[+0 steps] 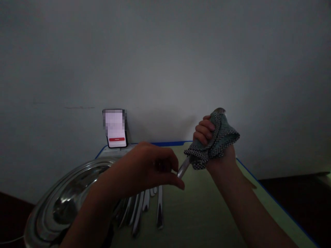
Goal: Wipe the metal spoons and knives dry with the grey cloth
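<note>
My left hand (155, 165) is closed, pinching the end of a spoon's metal handle (183, 167) between thumb and fingers. The spoon slants up to the right into a checked grey-green cloth (219, 137). My right hand (204, 131) is closed round this cloth, which wraps the spoon's middle. A rounded, shiny metal end shows above the cloth; most of the spoon is hidden. Below my left hand, several pieces of metal cutlery (139, 210) lie side by side on the table, their far ends partly hidden by my hand and forearm.
A large shiny metal bowl (38, 213) stands at the left, partly behind my left forearm. A phone (117, 132) with a lit screen leans upright against the grey wall (165, 62). The pale green table (196, 213) has a blue edge and meets the wall.
</note>
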Motion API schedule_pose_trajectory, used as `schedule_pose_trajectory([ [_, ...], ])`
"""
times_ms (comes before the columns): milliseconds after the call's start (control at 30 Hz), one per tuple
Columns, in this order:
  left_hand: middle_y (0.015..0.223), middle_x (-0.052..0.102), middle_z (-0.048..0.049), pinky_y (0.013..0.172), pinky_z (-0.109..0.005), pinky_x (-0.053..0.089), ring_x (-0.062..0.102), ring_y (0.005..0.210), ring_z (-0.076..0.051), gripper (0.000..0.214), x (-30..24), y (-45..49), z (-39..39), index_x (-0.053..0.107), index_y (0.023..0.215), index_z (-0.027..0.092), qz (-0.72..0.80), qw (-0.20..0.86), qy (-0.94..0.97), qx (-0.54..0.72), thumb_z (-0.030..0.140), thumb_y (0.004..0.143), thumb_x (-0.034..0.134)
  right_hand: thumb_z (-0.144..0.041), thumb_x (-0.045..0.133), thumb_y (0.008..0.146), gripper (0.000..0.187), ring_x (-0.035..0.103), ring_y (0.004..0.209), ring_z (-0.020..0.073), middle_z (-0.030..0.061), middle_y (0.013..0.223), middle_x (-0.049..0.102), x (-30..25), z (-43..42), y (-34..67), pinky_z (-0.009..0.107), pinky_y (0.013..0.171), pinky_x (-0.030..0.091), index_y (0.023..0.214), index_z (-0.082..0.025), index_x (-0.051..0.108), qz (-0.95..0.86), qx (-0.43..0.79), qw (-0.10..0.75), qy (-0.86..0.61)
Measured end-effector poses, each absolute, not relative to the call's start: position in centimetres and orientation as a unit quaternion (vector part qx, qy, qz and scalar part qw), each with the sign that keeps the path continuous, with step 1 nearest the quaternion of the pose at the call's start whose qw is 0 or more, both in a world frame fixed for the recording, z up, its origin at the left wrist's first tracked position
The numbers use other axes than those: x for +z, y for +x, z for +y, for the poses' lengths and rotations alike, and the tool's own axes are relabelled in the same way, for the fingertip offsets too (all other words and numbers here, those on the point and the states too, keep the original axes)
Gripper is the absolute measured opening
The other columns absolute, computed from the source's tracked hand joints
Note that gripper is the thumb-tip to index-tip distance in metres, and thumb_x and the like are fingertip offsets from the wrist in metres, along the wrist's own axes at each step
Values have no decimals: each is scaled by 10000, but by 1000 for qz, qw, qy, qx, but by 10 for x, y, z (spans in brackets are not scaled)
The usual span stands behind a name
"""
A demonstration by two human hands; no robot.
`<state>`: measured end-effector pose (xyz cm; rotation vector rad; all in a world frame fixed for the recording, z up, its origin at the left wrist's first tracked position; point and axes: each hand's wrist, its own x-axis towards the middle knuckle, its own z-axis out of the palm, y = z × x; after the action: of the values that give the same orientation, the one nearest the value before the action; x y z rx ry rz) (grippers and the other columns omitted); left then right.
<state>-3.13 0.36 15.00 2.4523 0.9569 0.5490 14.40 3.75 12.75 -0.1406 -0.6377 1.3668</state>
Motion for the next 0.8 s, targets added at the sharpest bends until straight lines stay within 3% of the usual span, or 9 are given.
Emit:
schedule_pose_trajectory([
  [200, 543, 564, 37, 475, -167, 344, 499, 492, -72, 256, 152, -31, 1, 631, 663, 150, 336, 192, 911, 141, 353, 807, 572, -357, 453, 760, 154, 187, 409, 72, -76, 558, 217, 114, 34, 121, 202, 333, 173, 672, -233, 430, -361, 598, 698, -160],
  [300, 509, 530, 41, 462, -174, 320, 475, 467, -68, 253, 151, -32, 0, 612, 626, 145, 351, 180, 912, 116, 306, 807, 539, -382, 471, 717, 175, 182, 428, 75, -71, 571, 212, 111, 33, 115, 215, 351, 170, 653, -239, 392, -370, 583, 696, -197],
  [600, 563, 618, 12, 463, -178, 329, 529, 491, -87, 268, 149, -31, -1, 659, 704, 142, 360, 204, 906, 92, 334, 820, 511, -367, 449, 762, 146, 195, 404, 73, -72, 558, 241, 110, 30, 113, 200, 327, 185, 700, -236, 432, -349, 620, 690, -136],
  [800, 636, 669, 11, 510, -170, 370, 587, 546, -92, 198, 152, -30, -2, 653, 742, 163, 372, 250, 890, 81, 250, 828, 497, -376, 501, 768, 165, 309, 408, 70, -68, 552, 350, 118, 26, 113, 205, 363, 301, 691, -237, 459, -341, 565, 734, -162],
])
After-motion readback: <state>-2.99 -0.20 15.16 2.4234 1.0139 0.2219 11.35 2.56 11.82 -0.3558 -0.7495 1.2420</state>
